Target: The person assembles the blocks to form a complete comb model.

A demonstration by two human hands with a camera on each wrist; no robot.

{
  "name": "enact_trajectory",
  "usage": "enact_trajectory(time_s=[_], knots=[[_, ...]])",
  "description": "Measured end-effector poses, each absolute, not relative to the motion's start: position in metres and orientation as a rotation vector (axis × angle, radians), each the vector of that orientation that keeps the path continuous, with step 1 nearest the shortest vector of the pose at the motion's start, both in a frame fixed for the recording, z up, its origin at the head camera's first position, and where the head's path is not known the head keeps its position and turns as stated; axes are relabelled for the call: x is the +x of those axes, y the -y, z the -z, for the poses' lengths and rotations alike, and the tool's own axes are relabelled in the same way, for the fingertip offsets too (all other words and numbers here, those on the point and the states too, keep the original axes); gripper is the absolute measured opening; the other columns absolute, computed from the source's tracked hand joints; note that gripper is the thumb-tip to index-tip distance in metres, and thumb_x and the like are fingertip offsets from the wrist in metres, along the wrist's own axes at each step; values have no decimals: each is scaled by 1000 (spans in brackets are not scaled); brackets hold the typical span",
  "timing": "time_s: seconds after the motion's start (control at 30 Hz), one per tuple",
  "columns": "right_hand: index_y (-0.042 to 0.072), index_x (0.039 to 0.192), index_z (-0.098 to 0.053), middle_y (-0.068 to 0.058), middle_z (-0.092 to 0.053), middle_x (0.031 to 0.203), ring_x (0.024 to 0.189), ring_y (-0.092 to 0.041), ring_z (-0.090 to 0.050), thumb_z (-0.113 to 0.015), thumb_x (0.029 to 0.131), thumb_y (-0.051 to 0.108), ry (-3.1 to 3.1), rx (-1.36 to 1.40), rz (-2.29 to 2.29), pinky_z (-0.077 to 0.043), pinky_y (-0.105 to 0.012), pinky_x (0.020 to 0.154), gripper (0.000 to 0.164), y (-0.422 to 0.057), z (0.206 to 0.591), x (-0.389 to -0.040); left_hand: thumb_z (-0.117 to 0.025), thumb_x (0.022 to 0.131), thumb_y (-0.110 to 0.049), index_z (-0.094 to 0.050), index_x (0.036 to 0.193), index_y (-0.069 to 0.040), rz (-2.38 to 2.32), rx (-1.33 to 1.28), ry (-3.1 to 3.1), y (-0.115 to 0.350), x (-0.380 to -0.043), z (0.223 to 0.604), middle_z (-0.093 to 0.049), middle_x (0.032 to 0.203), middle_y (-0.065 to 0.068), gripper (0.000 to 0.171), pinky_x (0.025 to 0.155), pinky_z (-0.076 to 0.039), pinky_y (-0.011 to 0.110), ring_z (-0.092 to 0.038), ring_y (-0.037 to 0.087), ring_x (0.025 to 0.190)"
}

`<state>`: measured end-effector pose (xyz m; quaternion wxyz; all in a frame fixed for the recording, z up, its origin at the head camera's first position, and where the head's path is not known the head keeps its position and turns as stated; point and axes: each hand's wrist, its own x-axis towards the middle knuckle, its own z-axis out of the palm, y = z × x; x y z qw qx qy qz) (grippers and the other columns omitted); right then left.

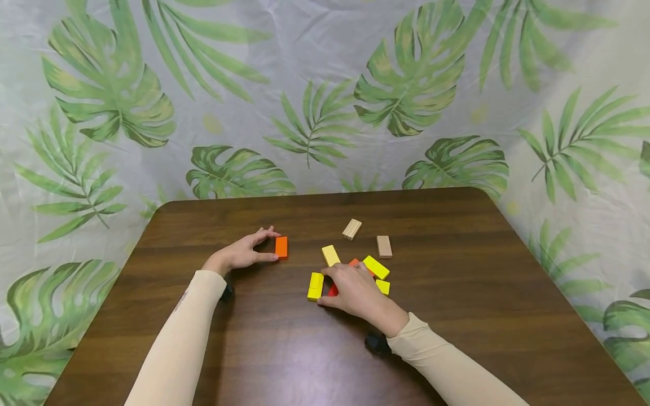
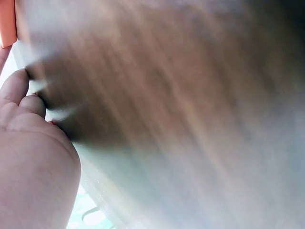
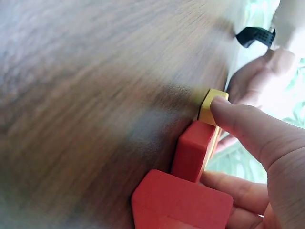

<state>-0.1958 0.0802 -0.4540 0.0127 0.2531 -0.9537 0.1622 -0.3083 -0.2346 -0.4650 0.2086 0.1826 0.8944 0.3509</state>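
Observation:
On the left side of the table, my left hand (image 1: 237, 252) pinches an orange block (image 1: 281, 248) between thumb and fingers at its two ends. My right hand (image 1: 360, 290) reaches over a loose group of blocks and grips a bright yellow block (image 1: 315, 286) by its ends. The right wrist view has the thumb (image 3: 233, 112) pressed on the end of that yellow block. Beside it are a red block (image 3: 193, 148) and, closer to the camera, another red block (image 3: 181, 205). From the head view the right hand partly hides the red ones.
A pale yellow block (image 1: 330, 255) lies just beyond the right fingertips. More yellow blocks (image 1: 376, 267) lie right of that hand. Farther back are a grooved wooden block (image 1: 352, 229) and a plain wooden block (image 1: 383, 247). A leaf-print curtain (image 1: 310, 129) hangs behind the brown table (image 1: 284, 349).

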Motion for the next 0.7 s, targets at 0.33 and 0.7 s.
enact_trajectory(time_s=[0.33,0.7], knots=[[8,124,-79,-7,-79,115,98,-20,-71,-95,81,42,2969,795,-483,-50,-42,85,57,-80,453,-199,-73,103,-40,-44,164,-18,-984,504,-2492,234,-309,464,-12,182,12,71,134,-5,69,3,39,170],[5,120,-78,-7,-79,115,94,-18,-67,-93,81,40,2973,820,-538,-51,-44,89,55,-82,453,-200,-76,101,-38,-47,160,-11,-1075,494,-2459,235,-307,464,-19,180,15,70,134,-12,66,-8,41,169]])
